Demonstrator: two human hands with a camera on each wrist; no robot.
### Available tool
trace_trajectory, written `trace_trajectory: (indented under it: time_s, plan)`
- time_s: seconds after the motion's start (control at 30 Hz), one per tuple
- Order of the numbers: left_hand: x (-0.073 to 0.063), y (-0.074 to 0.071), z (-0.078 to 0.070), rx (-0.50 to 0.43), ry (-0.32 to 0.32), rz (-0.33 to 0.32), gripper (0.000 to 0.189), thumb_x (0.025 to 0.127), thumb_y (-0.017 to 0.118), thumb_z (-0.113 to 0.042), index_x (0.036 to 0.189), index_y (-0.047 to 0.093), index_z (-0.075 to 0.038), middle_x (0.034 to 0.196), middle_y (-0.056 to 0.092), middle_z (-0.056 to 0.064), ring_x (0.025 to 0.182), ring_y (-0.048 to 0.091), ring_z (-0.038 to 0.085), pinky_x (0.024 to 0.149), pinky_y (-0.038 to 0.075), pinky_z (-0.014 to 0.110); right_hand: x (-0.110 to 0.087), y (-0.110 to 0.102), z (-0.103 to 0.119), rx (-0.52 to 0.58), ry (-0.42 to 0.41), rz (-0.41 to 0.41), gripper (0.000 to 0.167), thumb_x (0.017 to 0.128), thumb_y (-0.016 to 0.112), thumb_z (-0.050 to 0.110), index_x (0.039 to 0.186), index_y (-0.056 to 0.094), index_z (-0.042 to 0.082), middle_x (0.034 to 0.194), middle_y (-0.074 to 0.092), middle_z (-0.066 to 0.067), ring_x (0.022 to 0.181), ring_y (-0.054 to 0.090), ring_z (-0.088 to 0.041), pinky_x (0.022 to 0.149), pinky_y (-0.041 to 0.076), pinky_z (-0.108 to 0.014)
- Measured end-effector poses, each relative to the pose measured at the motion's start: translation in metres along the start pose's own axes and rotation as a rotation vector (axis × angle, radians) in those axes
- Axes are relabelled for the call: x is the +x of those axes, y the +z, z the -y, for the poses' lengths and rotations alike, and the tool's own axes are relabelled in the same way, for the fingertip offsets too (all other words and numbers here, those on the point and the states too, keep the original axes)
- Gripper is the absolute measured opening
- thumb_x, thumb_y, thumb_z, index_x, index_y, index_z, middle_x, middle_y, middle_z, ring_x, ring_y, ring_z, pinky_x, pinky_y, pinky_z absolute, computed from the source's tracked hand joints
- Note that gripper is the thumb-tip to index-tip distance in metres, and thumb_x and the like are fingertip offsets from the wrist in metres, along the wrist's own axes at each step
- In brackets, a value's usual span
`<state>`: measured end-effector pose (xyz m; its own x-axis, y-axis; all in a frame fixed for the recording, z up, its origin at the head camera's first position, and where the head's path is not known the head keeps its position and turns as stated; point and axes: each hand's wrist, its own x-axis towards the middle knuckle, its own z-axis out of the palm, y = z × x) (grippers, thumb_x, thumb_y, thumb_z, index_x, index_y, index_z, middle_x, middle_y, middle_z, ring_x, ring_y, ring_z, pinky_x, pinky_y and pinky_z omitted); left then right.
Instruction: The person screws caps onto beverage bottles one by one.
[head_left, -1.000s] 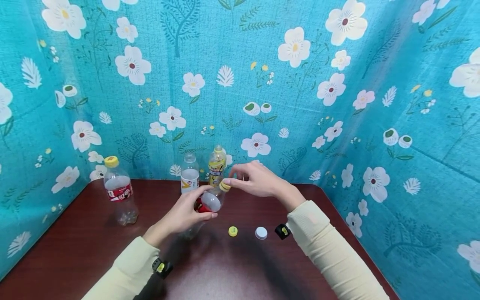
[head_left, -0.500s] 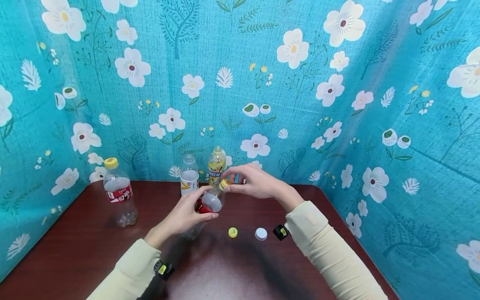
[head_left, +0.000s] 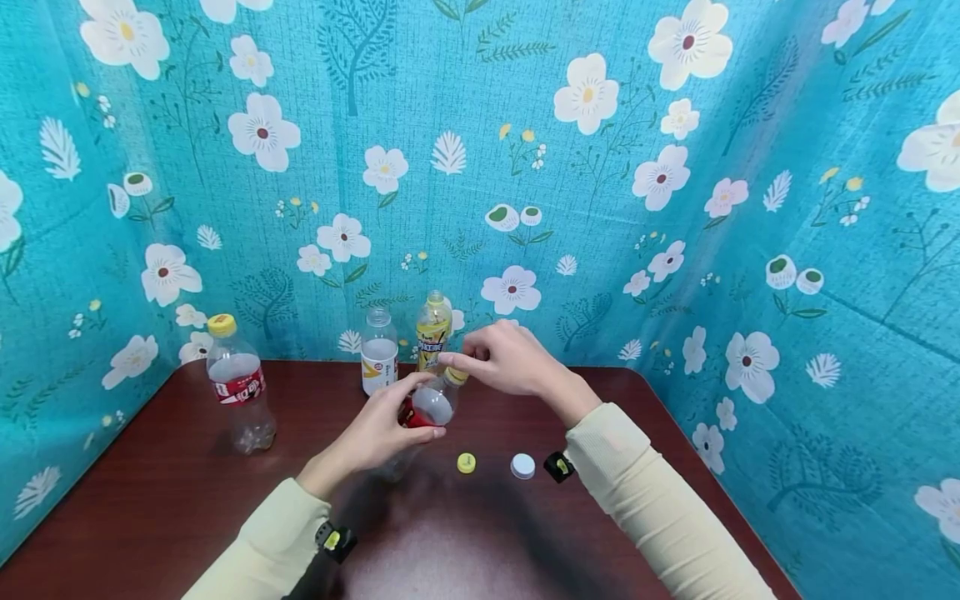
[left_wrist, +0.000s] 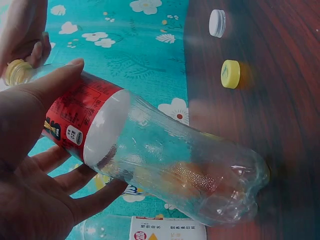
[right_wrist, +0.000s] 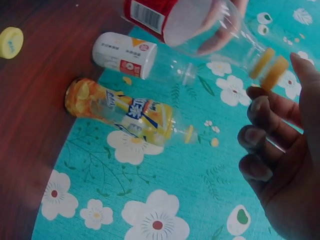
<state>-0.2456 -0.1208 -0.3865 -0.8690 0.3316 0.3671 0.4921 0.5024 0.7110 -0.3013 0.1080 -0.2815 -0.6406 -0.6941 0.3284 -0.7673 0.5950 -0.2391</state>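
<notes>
My left hand grips a clear plastic bottle with a red label. The bottle is held tilted, its neck leaning up to the right toward my right hand. Thumb and forefinger of that hand pinch the yellow bottle cap at the neck. In the right wrist view a yellow ring shows just below the cap, with a narrow gap between. Whether the cap still sits on the threads I cannot tell. The bottle's base appears in the left wrist view.
Behind stand an uncapped bottle with a white label and an uncapped yellow-labelled bottle. A red-labelled bottle with a yellow cap stands at left. A yellow cap and a white cap lie on the dark table.
Both hands and the bottle have shifted slightly to the right. My right hand's fingers have turned about the cap, with the thumb now over its near side.
</notes>
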Motion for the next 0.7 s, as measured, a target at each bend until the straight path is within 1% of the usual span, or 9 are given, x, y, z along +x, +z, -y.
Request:
trace_trajectory:
  time_s: [0.1,0.17,0.23,0.33,0.47,0.57,0.7]
  plan:
    - [0.000,-0.001,-0.001,-0.007,-0.012,-0.004,0.077,0.081,0.089,-0.029,0.146,0.050,-0.015,0.135,0.063,0.007,0.111,0.063,0.021,0.093,0.057,0.041,-0.002,-0.007,-0.001,0.055,0.011,0.031,0.035,0.100,0.058,0.055,0.102,0.073,0.023,0.067,0.056,0.009,0.057,0.053,-0.013,0.053,0.044,-0.030]
    - [0.000,-0.001,-0.002,-0.009,-0.023,-0.010,0.077,0.081,0.089,-0.029,0.146,0.050,-0.017,0.136,0.062,0.006,0.112,0.063,0.022,0.093,0.057,0.041,-0.002,-0.012,-0.001,0.104,0.000,0.041,0.036,0.101,0.060,0.050,0.122,0.068,0.021,0.080,0.060,0.009,0.064,0.056,-0.013,0.059,0.048,-0.033]
    - [0.001,-0.001,-0.002,-0.008,-0.028,-0.015,0.078,0.081,0.089,-0.029,0.147,0.049,-0.017,0.138,0.061,0.007,0.114,0.062,0.023,0.094,0.057,0.042,-0.002,-0.016,0.000,0.144,-0.020,0.047,0.039,0.102,0.060,0.045,0.132,0.063,0.019,0.089,0.060,0.006,0.069,0.057,-0.015,0.063,0.049,-0.035]
    - [0.001,0.000,-0.003,-0.005,-0.035,-0.023,0.078,0.082,0.088,-0.029,0.148,0.047,-0.018,0.139,0.060,0.007,0.116,0.062,0.024,0.093,0.058,0.042,-0.002,-0.019,0.001,0.160,-0.040,0.059,0.040,0.103,0.061,0.042,0.134,0.061,0.017,0.091,0.059,0.004,0.071,0.056,-0.013,0.066,0.049,-0.034]
    - [0.002,0.001,-0.003,0.001,-0.039,-0.033,0.078,0.082,0.088,-0.028,0.148,0.048,-0.016,0.137,0.062,0.007,0.115,0.062,0.024,0.094,0.057,0.043,-0.002,-0.016,0.001,0.139,-0.050,0.109,0.039,0.101,0.065,0.041,0.130,0.065,0.015,0.086,0.060,0.005,0.070,0.056,-0.011,0.064,0.049,-0.032]
    - [0.001,0.003,-0.002,0.006,-0.044,-0.033,0.078,0.082,0.088,-0.028,0.147,0.048,-0.016,0.137,0.062,0.007,0.113,0.063,0.023,0.094,0.058,0.042,-0.002,-0.011,0.002,0.130,-0.064,0.141,0.036,0.099,0.068,0.039,0.127,0.067,0.017,0.082,0.060,0.006,0.069,0.056,-0.010,0.062,0.048,-0.030]
    - [0.001,0.005,0.001,0.004,-0.047,-0.037,0.077,0.082,0.089,-0.028,0.147,0.048,-0.018,0.136,0.062,0.006,0.113,0.063,0.023,0.094,0.058,0.042,-0.001,-0.006,0.002,0.138,-0.087,0.138,0.028,0.099,0.070,0.034,0.121,0.071,0.018,0.075,0.057,0.006,0.066,0.053,-0.011,0.060,0.045,-0.028]
